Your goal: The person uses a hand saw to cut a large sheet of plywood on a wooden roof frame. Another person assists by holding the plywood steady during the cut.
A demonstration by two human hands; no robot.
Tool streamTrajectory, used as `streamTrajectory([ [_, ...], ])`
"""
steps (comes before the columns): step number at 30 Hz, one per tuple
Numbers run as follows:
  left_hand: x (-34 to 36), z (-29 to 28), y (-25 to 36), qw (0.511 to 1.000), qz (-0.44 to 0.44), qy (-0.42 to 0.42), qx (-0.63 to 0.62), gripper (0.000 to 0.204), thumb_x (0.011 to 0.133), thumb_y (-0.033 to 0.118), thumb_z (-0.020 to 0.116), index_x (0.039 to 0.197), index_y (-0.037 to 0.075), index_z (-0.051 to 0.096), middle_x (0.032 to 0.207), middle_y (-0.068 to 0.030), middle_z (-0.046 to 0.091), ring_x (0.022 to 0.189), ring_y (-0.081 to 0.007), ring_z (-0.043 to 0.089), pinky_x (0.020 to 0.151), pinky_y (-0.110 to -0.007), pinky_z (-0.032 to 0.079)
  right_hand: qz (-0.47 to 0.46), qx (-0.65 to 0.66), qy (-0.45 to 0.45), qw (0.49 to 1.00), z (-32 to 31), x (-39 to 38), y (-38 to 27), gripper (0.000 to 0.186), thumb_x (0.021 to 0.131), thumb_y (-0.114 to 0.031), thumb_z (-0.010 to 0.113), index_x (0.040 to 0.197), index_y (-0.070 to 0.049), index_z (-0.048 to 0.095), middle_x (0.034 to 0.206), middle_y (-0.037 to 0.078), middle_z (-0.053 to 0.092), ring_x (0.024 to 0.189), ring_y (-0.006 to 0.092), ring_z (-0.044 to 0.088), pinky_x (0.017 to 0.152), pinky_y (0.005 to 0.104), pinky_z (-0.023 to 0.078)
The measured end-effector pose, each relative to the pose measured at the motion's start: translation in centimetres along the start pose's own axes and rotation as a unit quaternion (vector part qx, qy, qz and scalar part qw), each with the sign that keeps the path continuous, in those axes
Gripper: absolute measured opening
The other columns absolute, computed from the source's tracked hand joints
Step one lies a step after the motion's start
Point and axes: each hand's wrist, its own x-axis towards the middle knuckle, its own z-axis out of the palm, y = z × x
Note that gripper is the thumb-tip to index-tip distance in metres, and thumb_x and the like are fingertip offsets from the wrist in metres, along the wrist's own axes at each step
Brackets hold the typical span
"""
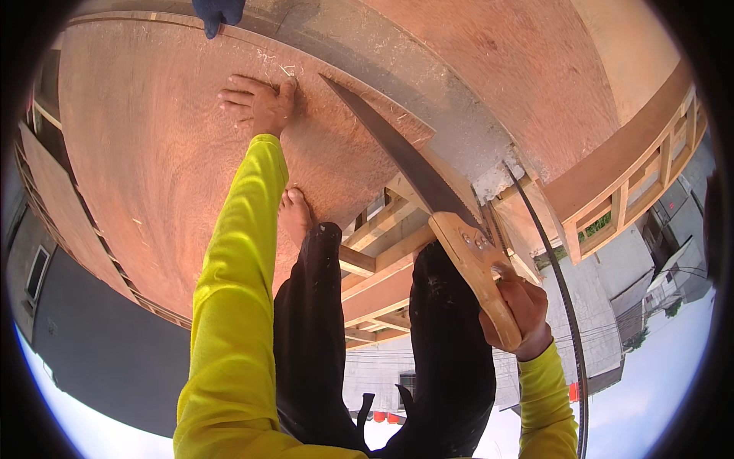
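My left hand (261, 104) lies flat with fingers spread on a reddish-brown plywood sheet (153, 138). In my right hand (522, 312) is the wooden handle of a handsaw (417, 172), fingers wrapped through its grip. The saw's long dark blade slants up and left, its tip over the plywood near the sheet's far right edge. Whether the teeth touch the wood I cannot tell. A bare foot (294, 216) rests on the sheet just below my left hand.
Timber framing (382, 229) shows through a gap between my legs. A dark ribbed bar (562, 283) rises on the right. Another plywood panel (520, 76) lies beyond a grey concrete strip (413, 73). A dark blue gloved hand (219, 14) of another person touches the sheet's far edge.
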Motion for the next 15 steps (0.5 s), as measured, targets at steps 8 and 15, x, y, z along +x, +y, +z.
streamTrajectory([
  [8, 1.6, 0.0, -0.9, 1.000, -0.006, 0.016, 0.005, 0.132, 0.082, 0.061, 0.069, 0.156, -0.002, -0.019, 0.156, -0.0428, -0.025, 0.146, -0.0601, -0.022, 0.113, -0.077, 0.009, -0.044, 0.008, 0.020, 0.999, 1.6, 3.4, 0.9, 0.023, 0.072, -0.002, 0.078, 0.088, -0.001, 0.061, 0.081, 0.016, 0.066, 0.076, 0.0393, 0.070, 0.063, 0.0432, 0.057],
  [15, 1.9, 0.3, 1.1, 0.999, 0.018, 0.039, -0.005, 0.130, 0.083, 0.061, 0.068, 0.156, -0.003, -0.018, 0.156, -0.0430, -0.024, 0.147, -0.0597, -0.020, 0.112, -0.078, 0.010, -0.020, -0.005, 0.013, 1.000, 1.1, 4.9, 2.6, 0.025, 0.072, 0.000, 0.077, 0.090, -0.002, 0.061, 0.081, 0.014, 0.065, 0.076, 0.0376, 0.070, 0.062, 0.0416, 0.057],
])
